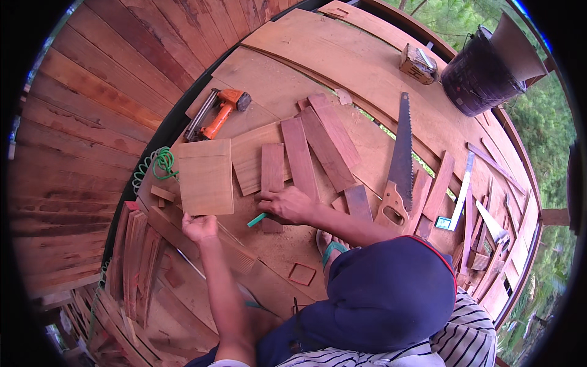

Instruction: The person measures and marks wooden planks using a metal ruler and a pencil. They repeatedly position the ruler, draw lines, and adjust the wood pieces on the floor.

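Note:
My left hand point(200, 227) pinches the lower edge of a pale, square-cornered wooden panel point(205, 177), which is raised above the work surface. To its right, my right hand point(286, 205) is closed around a short green stick point(257, 220), perhaps a pencil; its tip is too small to make out. Under that hand lies a short reddish board point(273, 166). Beyond it, longer reddish boards point(298, 150) fan out beside a wider light board point(257, 153), partly hidden by the panel.
An orange nail gun point(224, 113) lies beyond the panel, near a coiled green hose point(164, 162). At right are a handsaw point(400, 153), a try square point(455, 202) and wood strips. A dark bucket point(480, 76) stands at far right. More offcuts point(137, 257) lean at left.

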`<state>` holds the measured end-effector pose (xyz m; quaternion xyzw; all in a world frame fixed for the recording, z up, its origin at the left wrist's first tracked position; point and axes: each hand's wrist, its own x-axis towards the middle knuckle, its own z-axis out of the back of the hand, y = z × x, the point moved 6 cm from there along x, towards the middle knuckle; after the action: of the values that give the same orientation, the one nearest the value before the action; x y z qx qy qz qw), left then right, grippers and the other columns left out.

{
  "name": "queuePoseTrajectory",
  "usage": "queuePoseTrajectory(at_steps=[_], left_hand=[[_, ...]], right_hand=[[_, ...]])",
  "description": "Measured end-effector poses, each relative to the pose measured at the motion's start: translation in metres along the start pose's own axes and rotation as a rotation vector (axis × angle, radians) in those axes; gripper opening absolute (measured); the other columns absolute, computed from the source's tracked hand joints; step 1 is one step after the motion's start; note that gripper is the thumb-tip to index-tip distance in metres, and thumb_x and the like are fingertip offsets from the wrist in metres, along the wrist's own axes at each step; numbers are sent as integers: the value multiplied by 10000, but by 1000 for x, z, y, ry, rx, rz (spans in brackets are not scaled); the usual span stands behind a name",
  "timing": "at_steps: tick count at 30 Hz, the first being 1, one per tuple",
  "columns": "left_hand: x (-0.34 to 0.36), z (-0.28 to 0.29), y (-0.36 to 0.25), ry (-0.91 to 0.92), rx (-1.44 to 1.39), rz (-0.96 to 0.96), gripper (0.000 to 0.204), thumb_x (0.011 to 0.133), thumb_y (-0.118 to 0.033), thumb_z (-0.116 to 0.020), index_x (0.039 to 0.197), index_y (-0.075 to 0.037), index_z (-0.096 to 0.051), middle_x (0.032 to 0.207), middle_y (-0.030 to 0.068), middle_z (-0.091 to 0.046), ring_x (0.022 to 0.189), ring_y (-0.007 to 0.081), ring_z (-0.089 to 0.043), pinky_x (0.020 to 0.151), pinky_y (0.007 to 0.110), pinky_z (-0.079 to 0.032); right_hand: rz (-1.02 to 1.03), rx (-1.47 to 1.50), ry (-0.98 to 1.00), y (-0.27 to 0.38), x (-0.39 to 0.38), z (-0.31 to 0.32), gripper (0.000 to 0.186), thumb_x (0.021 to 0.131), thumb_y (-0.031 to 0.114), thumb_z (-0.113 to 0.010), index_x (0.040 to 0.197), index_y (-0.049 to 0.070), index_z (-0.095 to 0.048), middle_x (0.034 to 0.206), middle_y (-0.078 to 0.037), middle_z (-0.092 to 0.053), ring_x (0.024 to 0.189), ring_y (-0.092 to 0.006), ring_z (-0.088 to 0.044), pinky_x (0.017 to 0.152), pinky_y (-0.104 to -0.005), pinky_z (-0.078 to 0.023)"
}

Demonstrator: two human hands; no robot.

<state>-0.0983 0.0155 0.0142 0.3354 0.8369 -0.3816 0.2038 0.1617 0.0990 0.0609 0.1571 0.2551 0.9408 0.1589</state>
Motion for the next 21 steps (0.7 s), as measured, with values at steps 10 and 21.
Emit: queuePoseTrajectory(at_steps=[10, 21], left_hand=[[22, 30, -35, -62, -62, -59, 508, 977, -255, -469, 1416, -17, -561, 1515, 146, -547, 1427, 347, -480, 1218, 572, -320], [20, 48, 12, 63, 311, 212, 502, 930, -243, -492, 1376, -24, -563, 1419, 141, -605, 1339, 325, -546, 1170, 528, -382]], right_hand=[[-181, -291, 39, -69, -61, -1, 231, 885, 250, -675, 1079, 126, -670, 1185, -51, -637, 971, -245, -670, 727, -388, -594], [-579, 38, 35, -149, -67, 68, 272, 892, 239, -739, 1107, 84, -679, 1088, -99, -674, 915, -361, -701, 759, -489, -574]])
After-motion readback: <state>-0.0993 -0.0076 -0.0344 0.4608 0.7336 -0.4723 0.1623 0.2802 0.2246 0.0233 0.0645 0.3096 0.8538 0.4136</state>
